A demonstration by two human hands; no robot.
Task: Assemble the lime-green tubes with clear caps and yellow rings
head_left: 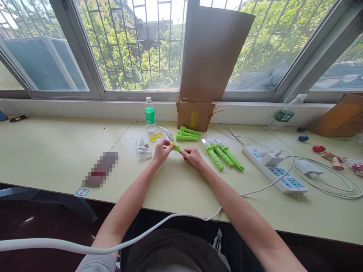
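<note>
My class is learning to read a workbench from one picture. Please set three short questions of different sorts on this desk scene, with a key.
1. True or false: both hands hold one small green piece between them.
2. How many finished green-handled tools lie in a row to the right of the right hand? A) one B) three C) six
3. What stands upright on the desk just left of the small cardboard box?

Key:
1. True: the left hand and the right hand meet on the green piece.
2. B: three green-handled tools.
3. A clear bottle with a green label, beside the cardboard box.
</note>
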